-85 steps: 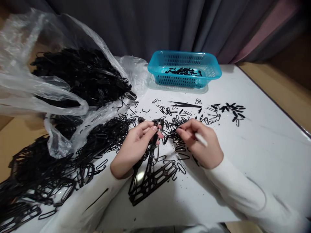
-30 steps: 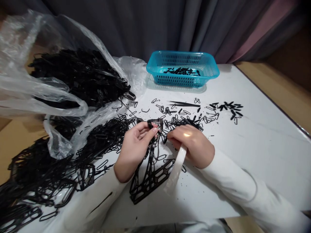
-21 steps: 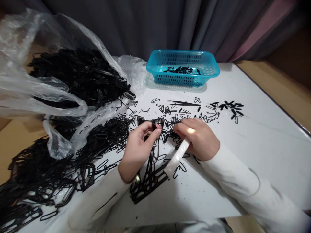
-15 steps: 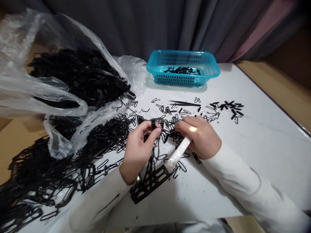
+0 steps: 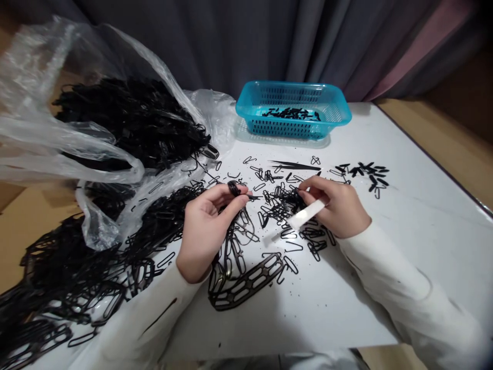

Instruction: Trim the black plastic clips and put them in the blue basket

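My left hand (image 5: 204, 226) pinches the top of a black plastic frame of linked oval loops (image 5: 241, 277) between thumb and forefinger; the frame's lower part lies on the white table (image 5: 404, 226). My right hand (image 5: 339, 205) holds a slim white tool (image 5: 304, 216) that points down and left over a scatter of cut black loops (image 5: 285, 205). The two hands are a short way apart.
A clear plastic bag (image 5: 77, 133) full of black frames lies at the left, with more frames spilled below it (image 5: 69, 277). A turquoise basket (image 5: 295, 110) holding small black pieces stands at the back. Black tweezers (image 5: 295, 165) and a small heap of black pieces (image 5: 365, 174) lie before it.
My right hand has moved right and away from the frame, turning the white tool flatter. My left hand shifted slightly left, and more of the frame now lies on the table.
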`<state>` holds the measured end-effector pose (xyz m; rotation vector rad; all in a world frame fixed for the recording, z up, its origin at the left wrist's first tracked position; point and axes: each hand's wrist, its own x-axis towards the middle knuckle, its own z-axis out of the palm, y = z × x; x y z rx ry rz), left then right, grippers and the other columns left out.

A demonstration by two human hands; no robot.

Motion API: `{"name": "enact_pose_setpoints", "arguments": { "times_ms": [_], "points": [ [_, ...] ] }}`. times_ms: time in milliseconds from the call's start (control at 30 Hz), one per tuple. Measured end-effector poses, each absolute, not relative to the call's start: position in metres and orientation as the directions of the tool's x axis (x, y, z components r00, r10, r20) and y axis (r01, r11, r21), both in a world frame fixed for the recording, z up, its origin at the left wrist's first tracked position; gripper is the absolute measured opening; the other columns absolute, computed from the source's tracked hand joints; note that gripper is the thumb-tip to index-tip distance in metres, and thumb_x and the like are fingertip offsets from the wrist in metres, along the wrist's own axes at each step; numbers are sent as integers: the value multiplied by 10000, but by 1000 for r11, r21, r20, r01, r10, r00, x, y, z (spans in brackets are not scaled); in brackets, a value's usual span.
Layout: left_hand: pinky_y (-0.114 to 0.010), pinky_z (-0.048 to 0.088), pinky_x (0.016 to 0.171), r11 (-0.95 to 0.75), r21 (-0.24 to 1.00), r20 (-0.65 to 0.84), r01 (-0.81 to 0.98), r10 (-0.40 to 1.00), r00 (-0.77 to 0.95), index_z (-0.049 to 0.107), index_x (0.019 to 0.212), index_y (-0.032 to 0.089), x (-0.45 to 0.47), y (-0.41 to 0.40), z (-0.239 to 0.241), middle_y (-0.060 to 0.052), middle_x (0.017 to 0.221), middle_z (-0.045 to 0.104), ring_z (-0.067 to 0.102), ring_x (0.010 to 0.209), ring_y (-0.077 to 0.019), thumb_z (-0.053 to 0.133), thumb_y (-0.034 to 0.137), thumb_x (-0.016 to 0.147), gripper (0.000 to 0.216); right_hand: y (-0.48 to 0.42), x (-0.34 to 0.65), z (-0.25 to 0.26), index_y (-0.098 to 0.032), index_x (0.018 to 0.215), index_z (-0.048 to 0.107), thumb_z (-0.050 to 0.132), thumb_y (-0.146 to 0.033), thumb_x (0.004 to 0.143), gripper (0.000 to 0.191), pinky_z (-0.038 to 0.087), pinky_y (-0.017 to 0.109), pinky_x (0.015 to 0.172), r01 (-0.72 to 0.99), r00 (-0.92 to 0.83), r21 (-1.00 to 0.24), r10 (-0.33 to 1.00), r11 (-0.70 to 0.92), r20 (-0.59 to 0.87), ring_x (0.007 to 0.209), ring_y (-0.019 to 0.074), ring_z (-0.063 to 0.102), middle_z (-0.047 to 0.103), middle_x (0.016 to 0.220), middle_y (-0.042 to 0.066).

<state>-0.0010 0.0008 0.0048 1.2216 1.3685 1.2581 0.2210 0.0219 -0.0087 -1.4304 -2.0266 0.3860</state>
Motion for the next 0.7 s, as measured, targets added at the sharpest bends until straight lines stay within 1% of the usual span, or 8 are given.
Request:
{"name": "enact_pose_setpoints", "arguments": {
  "times_ms": [133,200,267,333,433,533,633,700],
  "points": [
    [-258,517,880,17,997,-8,80,994,-105,687,803,182,-2,1,6,-20,921,742,681,926,-169,744,225,751,88,24,224,-10,-201,782,561,534,-237,820,59,362,258,519,708,-168,-636,949,305,268,501,111,458,579,605,-11],
    [-276,519,890,14,997,-7,71,995,-102,679,805,178,-2,1,6,-28,923,740,684,930,-179,746,219,745,99,23,223,-9,-199,786,544,529,-248,823,63,376,263,530,673,-170,-675,951,304,259,529,115,477,593,658,4],
    [-284,516,900,10,998,-4,68,995,-95,676,816,173,-1,1,6,-34,931,738,684,936,-182,741,211,749,101,22,221,-7,-199,791,534,535,-252,823,62,373,260,528,639,-192,-703,950,311,245,529,110,470,581,665,-2],
    [-283,513,905,3,998,3,66,996,-88,673,824,173,-1,1,6,-33,930,738,683,938,-179,736,208,754,101,19,218,-6,-202,787,515,545,-239,822,59,357,251,513,613,-236,-719,944,328,230,502,95,437,558,644,-22],
    [-287,509,912,-6,998,11,67,996,-85,669,837,177,0,1,6,-31,933,738,681,940,-178,733,203,758,105,15,213,-4,-205,785,493,546,-191,821,66,345,235,502,586,-346,-707,911,396,223,485,79,416,557,637,-41],
    [-290,509,914,-18,998,23,67,996,-85,669,845,178,0,0,6,-30,936,739,680,942,-177,728,192,760,104,12,210,-3,-195,829,541,518,-133,821,66,394,231,548,552,-474,-677,851,487,226,577,97,511,627,733,-6],
    [-280,511,905,-29,998,33,65,997,-72,673,845,183,0,0,6,-26,930,742,682,936,-171,726,189,763,98,9,206,-3,-184,899,596,476,-87,809,179,452,245,625,493,-575,-682,790,541,211,705,128,593,668,841,36],
    [-281,514,900,-24,997,28,68,997,-69,670,847,183,0,-1,5,-29,937,744,685,935,-174,728,196,764,103,8,204,-1,-182,938,610,465,-65,780,244,476,254,662,449,-594,-717,777,533,206,753,139,618,683,886,47]
  ]
}}
